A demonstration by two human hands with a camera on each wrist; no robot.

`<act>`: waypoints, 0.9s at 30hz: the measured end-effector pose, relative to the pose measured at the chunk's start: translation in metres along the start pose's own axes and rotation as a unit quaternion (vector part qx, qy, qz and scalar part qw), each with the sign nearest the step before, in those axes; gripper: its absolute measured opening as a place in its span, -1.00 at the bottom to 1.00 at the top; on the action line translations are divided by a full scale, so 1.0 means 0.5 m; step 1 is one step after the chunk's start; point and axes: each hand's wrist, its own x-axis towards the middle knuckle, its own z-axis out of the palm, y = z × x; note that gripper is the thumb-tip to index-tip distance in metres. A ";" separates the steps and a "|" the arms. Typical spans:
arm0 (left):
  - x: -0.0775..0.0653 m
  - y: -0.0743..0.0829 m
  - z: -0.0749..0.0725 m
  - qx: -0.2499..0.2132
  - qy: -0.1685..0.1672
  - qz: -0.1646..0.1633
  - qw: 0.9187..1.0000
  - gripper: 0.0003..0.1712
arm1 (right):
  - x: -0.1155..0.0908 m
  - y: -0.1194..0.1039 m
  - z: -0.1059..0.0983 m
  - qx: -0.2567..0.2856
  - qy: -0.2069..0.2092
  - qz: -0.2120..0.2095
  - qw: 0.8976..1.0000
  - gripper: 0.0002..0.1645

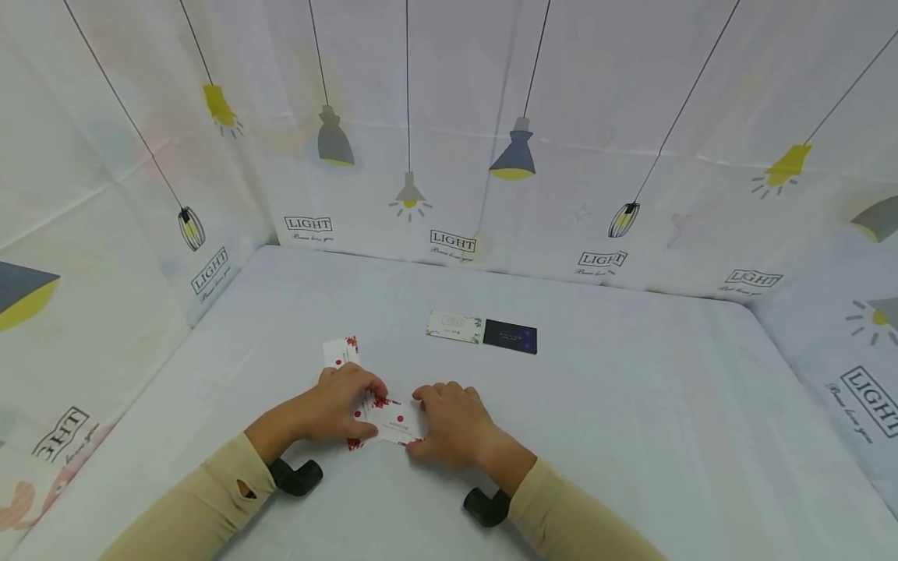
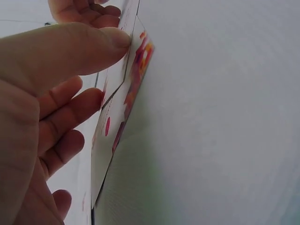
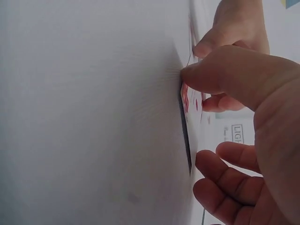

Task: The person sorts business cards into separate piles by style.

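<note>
A white business card [image 1: 405,427] with red flowers and a red dot lies between the two hands. It overlaps a second similar card [image 1: 355,445], which shows past its left side. My left hand [image 1: 340,405] arches over these cards, thumb and index finger at opposite edges of the upper one. My right hand [image 1: 454,425] grips the upper card's right end, with the thumb on its near corner and the fingers at the far edge. Beyond the left hand lies another red-flowered card [image 1: 340,353], its near part hidden by that hand.
Farther back on the white-covered table [image 1: 631,405], a white card with green leaf edging [image 1: 454,326] lies next to a dark card [image 1: 510,336]. Fabric walls [image 1: 449,101] printed with lamps border the table's back and sides.
</note>
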 end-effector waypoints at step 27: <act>0.040 0.040 -0.008 -0.014 0.045 0.030 0.998 -0.44 | -0.028 0.052 -0.038 0.078 0.075 -0.007 0.994 -0.25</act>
